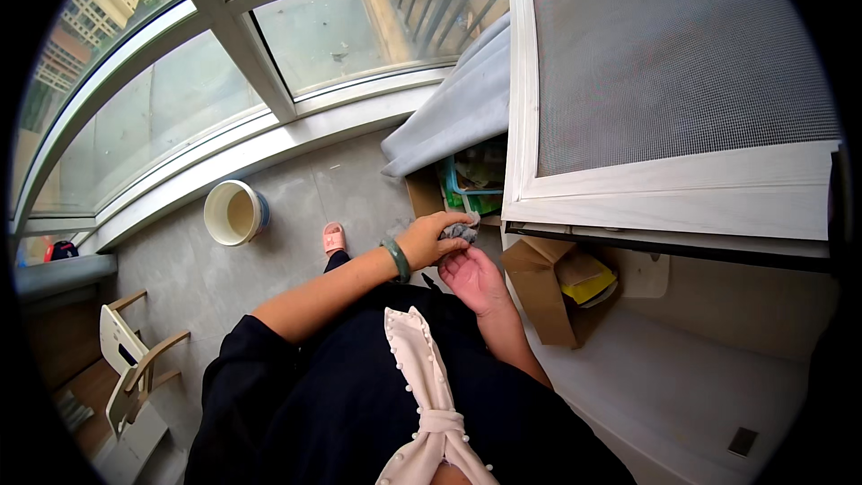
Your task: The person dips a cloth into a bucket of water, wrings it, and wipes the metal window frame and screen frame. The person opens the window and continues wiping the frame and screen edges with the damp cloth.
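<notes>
My left hand (431, 239), with a green bangle at the wrist, is closed on a crumpled grey cloth (460, 233) in front of my body. Just below and beside it, my right hand (475, 279) is palm up with its fingertips against the cloth's underside; whether it grips the cloth is hidden. Up and to the right of both hands stands a white-framed screen panel (673, 199) with grey mesh. A round white bucket (233, 214) with murky liquid in it stands on the floor to the left.
Tall windows (337, 40) with a white sill curve along the far side. A pale curtain (451, 108) hangs beside the panel. An open cardboard box (539, 296) holding a yellow item is at the right. A small chair (124, 364) stands at the lower left, on the grey tiled floor (289, 182).
</notes>
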A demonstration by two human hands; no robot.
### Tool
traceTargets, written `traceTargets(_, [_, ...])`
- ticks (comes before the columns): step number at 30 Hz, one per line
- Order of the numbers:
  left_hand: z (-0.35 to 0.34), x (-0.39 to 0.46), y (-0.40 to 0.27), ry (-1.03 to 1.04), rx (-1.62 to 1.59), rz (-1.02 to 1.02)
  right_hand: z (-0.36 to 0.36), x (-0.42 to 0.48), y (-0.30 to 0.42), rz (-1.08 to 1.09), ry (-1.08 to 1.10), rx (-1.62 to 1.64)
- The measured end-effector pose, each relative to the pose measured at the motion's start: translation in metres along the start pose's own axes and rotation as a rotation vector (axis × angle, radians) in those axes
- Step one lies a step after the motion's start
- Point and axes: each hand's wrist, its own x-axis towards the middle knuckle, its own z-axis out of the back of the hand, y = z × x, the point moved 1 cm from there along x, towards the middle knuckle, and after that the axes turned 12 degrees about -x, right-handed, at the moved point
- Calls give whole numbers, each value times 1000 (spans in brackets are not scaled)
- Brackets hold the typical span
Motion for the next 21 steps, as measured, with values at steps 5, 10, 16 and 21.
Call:
traceTargets(5, [-17,15,-51,-242,-84,-29,-1,-22,27,114,-278,-254])
traceTargets(10, [-27,43,-72,-206,-501,-12,20,-21,18,183,-481,-433])
traceTargets(16, [-24,46,-110,-57,-962,63,26,6,-20,152,-423,-464])
traceTargets(21, [-5,29,-130,63,-1075,124,-33,35,-17,352,-340,-310])
